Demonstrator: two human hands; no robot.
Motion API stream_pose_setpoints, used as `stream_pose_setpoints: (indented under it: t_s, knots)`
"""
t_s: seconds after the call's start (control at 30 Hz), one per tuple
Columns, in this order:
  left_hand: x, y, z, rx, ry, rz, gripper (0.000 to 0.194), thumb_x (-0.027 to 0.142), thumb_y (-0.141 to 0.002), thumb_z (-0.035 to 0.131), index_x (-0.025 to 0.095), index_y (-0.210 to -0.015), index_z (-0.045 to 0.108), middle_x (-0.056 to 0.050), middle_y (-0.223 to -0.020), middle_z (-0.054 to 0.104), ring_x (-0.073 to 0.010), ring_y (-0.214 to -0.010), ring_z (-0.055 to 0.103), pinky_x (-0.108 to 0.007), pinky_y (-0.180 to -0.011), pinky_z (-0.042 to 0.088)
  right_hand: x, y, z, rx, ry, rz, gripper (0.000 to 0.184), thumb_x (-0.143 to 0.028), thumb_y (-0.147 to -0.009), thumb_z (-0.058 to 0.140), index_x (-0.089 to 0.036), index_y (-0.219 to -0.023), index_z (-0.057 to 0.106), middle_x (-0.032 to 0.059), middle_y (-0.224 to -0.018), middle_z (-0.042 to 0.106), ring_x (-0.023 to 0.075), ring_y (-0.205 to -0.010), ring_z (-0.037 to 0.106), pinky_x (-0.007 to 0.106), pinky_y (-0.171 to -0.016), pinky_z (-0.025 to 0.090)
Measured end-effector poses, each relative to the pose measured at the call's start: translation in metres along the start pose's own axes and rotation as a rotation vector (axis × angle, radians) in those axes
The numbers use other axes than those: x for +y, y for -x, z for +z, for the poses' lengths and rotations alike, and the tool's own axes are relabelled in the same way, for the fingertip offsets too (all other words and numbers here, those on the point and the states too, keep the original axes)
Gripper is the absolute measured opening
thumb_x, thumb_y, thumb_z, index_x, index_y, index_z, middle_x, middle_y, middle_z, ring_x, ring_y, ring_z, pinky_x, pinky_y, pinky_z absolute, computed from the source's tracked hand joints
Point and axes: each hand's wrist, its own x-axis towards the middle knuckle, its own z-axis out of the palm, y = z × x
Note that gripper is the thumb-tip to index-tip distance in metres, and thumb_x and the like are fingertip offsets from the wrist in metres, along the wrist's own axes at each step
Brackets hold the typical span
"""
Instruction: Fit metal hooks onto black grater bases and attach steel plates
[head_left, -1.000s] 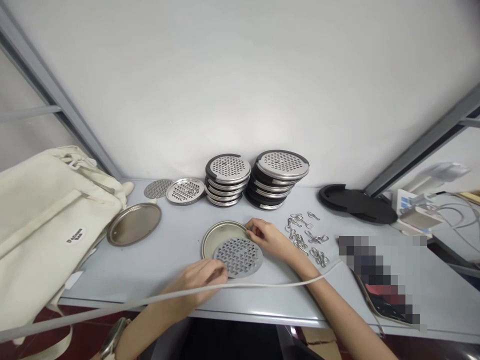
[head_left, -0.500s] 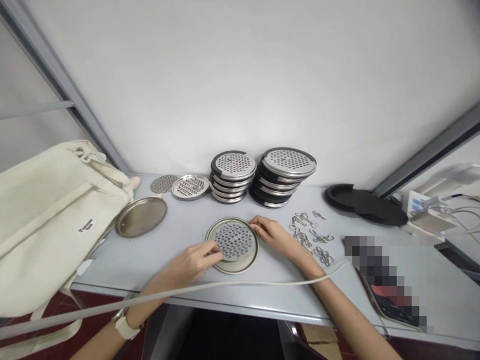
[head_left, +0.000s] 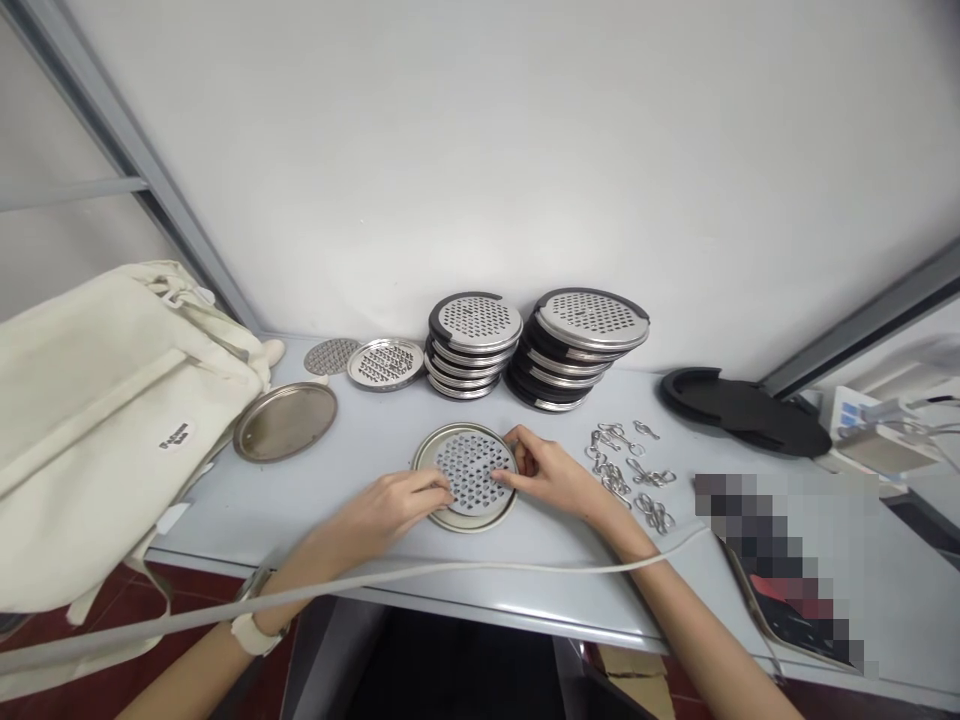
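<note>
A round perforated metal disc, like a grater plate, lies within a shallow round metal tray on the desk in front of me. My left hand pinches the disc's lower left edge between closed fingers. On the right side, my right hand has its thumb on the disc's face and its curled fingers at the rim; the undersides of those fingers are hidden. To the right of my right hand are several small metal clasps and rings. Another round metal tray sits to the left.
Behind the tray stand two stacks of grater discs with black rims, a left stack and a right stack. Black holders lie at the right, near a phone. A cream bag fills the left. A white cable crosses in front.
My right thumb has moved from the tray's rim onto the disc's face. The disc has shifted slightly and lies flatter, nearer the tray's right side. My left hand keeps its pinch.
</note>
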Motion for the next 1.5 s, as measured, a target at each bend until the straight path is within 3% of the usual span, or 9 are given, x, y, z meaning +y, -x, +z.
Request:
stream_pose_setpoints:
  t_s: [0.3,0.57,0.83,0.97,1.07,1.2,1.5]
  knots:
    - [-0.009,0.017,0.004,0.068,-0.203,0.005,0.035,0.008,-0.094,0.038,0.018,-0.124,0.05,-0.008,-0.119,0.059,-0.0182,-0.114,0.055,-0.034,-0.098,0.049,-0.001,0.0,0.001,-0.001,0.033,0.015,0.034,-0.045,-0.082,0.06,-0.021,-0.101,0.046,-0.0068,-0.061,0.049,0.0122,-0.054,0.049,0.024,-0.052,0.038]
    - [-0.012,0.019,0.004,0.222,-0.235,-0.053,0.019,0.016,-0.097,0.041,0.017,-0.098,0.06,-0.006,-0.096,0.063,-0.0175,-0.093,0.057,-0.034,-0.084,0.042,-0.003,0.0,0.006,0.04,0.139,0.007,0.038,-0.048,-0.082,0.059,-0.021,-0.104,0.045,-0.0057,-0.061,0.049,0.0137,-0.055,0.049,0.025,-0.053,0.036]
    - [-0.018,0.021,0.01,0.236,-0.265,-0.215,0.016,0.026,-0.094,0.05,0.018,-0.106,0.056,-0.007,-0.104,0.059,-0.0204,-0.097,0.052,-0.034,-0.08,0.035,-0.008,-0.001,0.013,0.114,0.262,0.015,0.041,-0.049,-0.083,0.056,-0.02,-0.11,0.046,-0.0027,-0.063,0.051,0.0169,-0.06,0.052,0.026,-0.056,0.038]
    - [-0.02,0.024,0.011,0.193,-0.218,-0.215,0.017,0.025,-0.095,0.048,0.02,-0.109,0.055,-0.005,-0.105,0.058,-0.0191,-0.097,0.052,-0.033,-0.082,0.037,-0.011,0.001,0.012,0.116,0.236,-0.016,0.044,-0.048,-0.087,0.053,-0.019,-0.118,0.046,0.0011,-0.074,0.054,0.0175,-0.064,0.054,0.029,-0.062,0.044]
    - [-0.02,0.024,0.011,0.201,-0.205,-0.199,0.016,0.025,-0.096,0.046,0.021,-0.106,0.058,-0.004,-0.103,0.059,-0.0188,-0.096,0.052,-0.033,-0.083,0.037,-0.012,0.002,0.011,0.142,0.228,-0.123,0.038,-0.044,-0.088,0.055,-0.022,-0.119,0.051,0.0085,-0.101,0.054,0.0206,-0.088,0.056,0.035,-0.083,0.047]
    - [-0.019,0.022,0.011,0.186,-0.197,-0.229,0.015,0.027,-0.096,0.047,0.021,-0.103,0.058,-0.003,-0.102,0.059,-0.0193,-0.096,0.052,-0.033,-0.083,0.037,-0.01,0.002,0.011,0.149,0.264,-0.201,0.038,-0.043,-0.084,0.062,-0.024,-0.116,0.055,0.0113,-0.119,0.046,0.0266,-0.116,0.044,0.043,-0.101,0.04]
    - [-0.01,0.02,0.013,0.173,-0.125,-0.292,0.018,0.035,-0.092,0.054,0.02,-0.102,0.055,-0.003,-0.099,0.056,-0.0188,-0.092,0.052,-0.034,-0.086,0.037,-0.014,0.0,0.016,0.097,0.29,-0.194,0.036,-0.04,-0.082,0.064,-0.02,-0.111,0.055,0.0102,-0.109,0.056,0.027,-0.103,0.048,0.046,-0.091,0.042]
